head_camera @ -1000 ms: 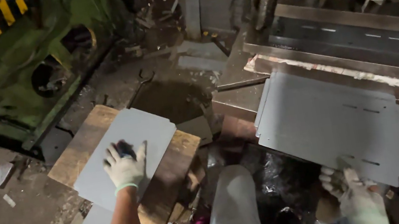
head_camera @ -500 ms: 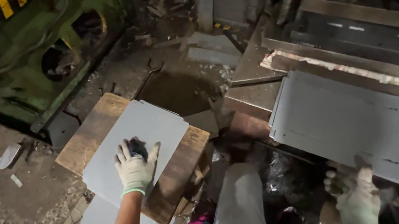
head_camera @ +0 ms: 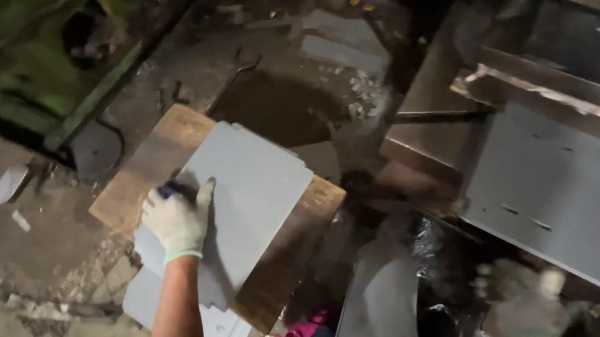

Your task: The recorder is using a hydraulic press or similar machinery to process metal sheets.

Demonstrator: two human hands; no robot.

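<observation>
1. The left hand (head_camera: 179,221), in a pale work glove, lies flat with its fingers spread on a grey metal sheet (head_camera: 240,199). It presses on the sheet near the sheet's left edge and grips nothing.
2. That sheet rests on a wooden board (head_camera: 152,157) low by the floor, turned askew so its corners overhang the board's near edges. The board's far left corner and its right corner are bare.
3. More grey sheets (head_camera: 171,320) lie on the floor under the board's near edge, partly hidden by the forearm.
4. The right hand (head_camera: 525,301), also gloved, is blurred at the near edge of a large perforated grey panel (head_camera: 592,217), which lies on the machine surface (head_camera: 547,90) at the right. It seems to touch the panel's near corner, but I cannot tell whether it is closed on it.
5. Judging from this, one sheet is set down on the board and not yet squared to it, while the large panel is on the machine surface, not on the board.
</observation>
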